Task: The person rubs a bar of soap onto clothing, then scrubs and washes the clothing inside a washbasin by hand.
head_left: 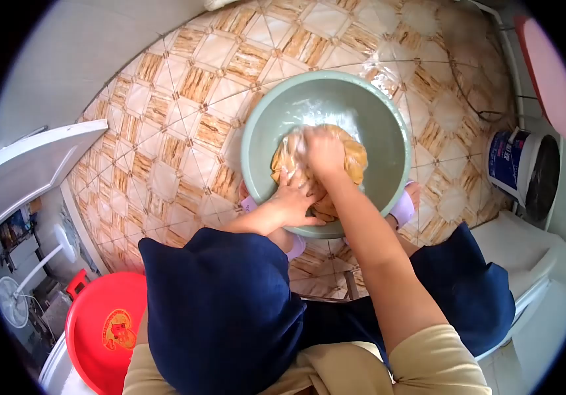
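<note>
A large grey-green basin [263, 145] stands on the tiled floor between my feet. Inside it lies a wet, bunched yellow-brown cloth [354, 155], glistening with water or suds. My left hand [293, 201] rests on the cloth's near left side with its fingers spread. My right hand [324, 153] presses onto the middle of the cloth, its fingers curled and smeared by motion, so what they grip cannot be made out.
A red basin [92, 329] is at the lower left, near a white fan [14, 299]. A white door [46, 158] stands at the left. On the right are a blue-and-white bucket [508, 161], a pink basin [553, 85] and a white chair [527, 263].
</note>
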The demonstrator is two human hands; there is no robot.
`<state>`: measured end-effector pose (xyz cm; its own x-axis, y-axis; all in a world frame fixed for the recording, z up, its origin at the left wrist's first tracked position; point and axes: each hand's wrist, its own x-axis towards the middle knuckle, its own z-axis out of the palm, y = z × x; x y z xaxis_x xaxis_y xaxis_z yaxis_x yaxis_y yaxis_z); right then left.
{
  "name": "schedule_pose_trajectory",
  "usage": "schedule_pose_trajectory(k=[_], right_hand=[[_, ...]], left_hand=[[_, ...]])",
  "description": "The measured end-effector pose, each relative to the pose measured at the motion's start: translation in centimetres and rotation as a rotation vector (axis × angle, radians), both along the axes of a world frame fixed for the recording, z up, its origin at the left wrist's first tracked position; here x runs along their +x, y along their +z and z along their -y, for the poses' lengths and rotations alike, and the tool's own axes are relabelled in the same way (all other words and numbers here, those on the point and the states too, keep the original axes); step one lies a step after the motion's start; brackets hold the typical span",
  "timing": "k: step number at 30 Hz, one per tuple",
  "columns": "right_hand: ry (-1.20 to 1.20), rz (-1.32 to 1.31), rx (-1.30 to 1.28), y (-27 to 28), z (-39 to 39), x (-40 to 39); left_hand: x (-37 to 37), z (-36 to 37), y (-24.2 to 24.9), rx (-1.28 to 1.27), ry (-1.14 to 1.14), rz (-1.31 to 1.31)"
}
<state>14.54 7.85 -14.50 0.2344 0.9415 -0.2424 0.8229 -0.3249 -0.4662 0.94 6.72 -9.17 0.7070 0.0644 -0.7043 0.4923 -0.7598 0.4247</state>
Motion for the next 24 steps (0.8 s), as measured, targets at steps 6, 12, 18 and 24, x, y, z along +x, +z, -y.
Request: schedule_pose_trajectory(k=[6,12,18,24], right_hand=[[-0.195,-0.128,0.052,1.5,-3.3,3.5],[0.174,0.075,0.037,1.0,3.7,-2.0],[-0.397,-0.289,-0.133,0.5,-5.9,4.8],[-0.290,0.135,0.015,4.2,2.6,0.6]], left_hand=[[-0.5,0.0,-0.4,0.005,0.023,0.080],[-0.5,0.6,-1.3,-0.098,0.020,0.043],[-0.5,0.3,-1.0,0.004,-0.006,0.098],[0.4,0.2,-0.5,-0.044,-0.033,-0.017]])
